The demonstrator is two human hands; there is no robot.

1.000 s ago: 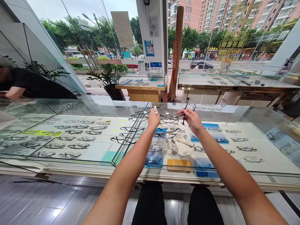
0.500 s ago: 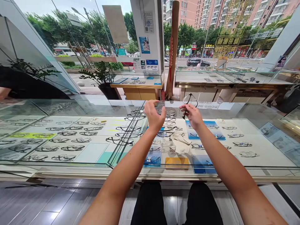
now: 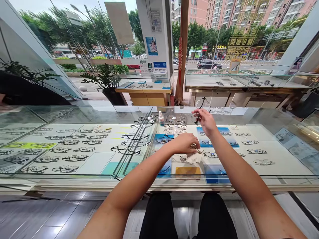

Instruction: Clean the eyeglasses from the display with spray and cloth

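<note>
Black-framed glasses [image 3: 203,103] are held up above the counter in my right hand [image 3: 204,121], whose fingers pinch them by the frame. My left hand [image 3: 186,143] is lowered to a crumpled beige cloth [image 3: 194,157] on the glass top, its fingers closed on the cloth's upper edge. A small white spray bottle [image 3: 161,119] stands upright behind my left forearm, next to a round tray of glasses [image 3: 175,119]. An amber, flat rectangular item [image 3: 187,171] lies just in front of the cloth.
The glass display counter [image 3: 97,177] spans the view, with many glasses in rows [image 3: 74,158]. More loose pairs [image 3: 126,150] lie left of the cloth. Farther back are a potted plant [image 3: 109,81] and another showcase [image 3: 214,84]. A dark sleeve [image 3: 27,88] is at far left.
My left hand has moved down and toward me from beside the tray to the cloth, closing on it. The white bottle now shows where that hand was. My right hand keeps the glasses raised.
</note>
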